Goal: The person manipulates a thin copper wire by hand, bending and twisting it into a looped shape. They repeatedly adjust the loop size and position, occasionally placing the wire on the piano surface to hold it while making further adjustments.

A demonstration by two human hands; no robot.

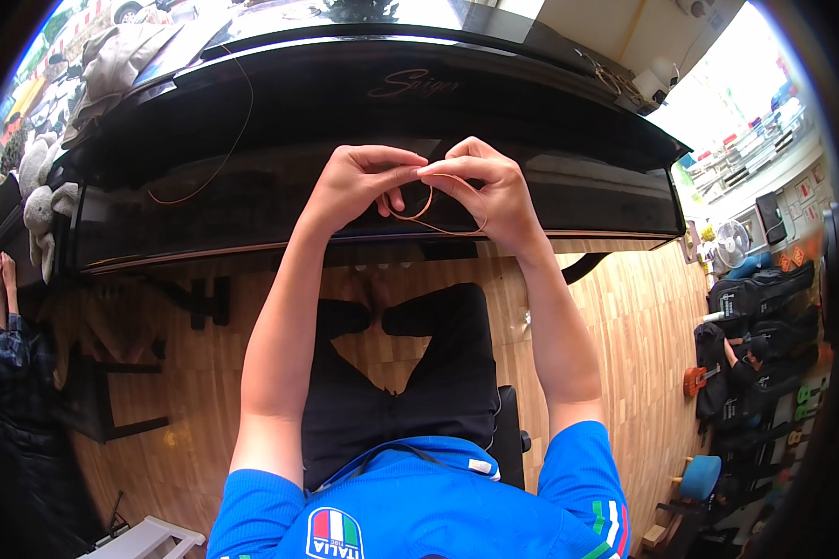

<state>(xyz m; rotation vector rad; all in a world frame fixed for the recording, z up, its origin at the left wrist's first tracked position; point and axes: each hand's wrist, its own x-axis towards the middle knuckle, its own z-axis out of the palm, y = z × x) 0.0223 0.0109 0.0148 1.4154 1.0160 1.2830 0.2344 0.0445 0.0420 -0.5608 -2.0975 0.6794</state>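
My left hand (362,184) and my right hand (494,191) meet in front of me, above the front edge of a black upright piano (280,121). Fingertips of both hands are pinched together on a thin copper-coloured string (452,232). It curls in a loose loop below the fingers and passes along the right palm. The exact spot where the fingertips grip it is hidden. A second thin reddish strand (216,175) runs in a curve over the piano's left part, touching neither hand.
At the left are grey plush toys (39,219) and another person's hand (7,270). A dark bench (121,401) and a white stool (149,540) stand lower left. To the right are a fan (732,242), black instrument cases (760,293), a small guitar (694,380) and a blue stool (699,477).
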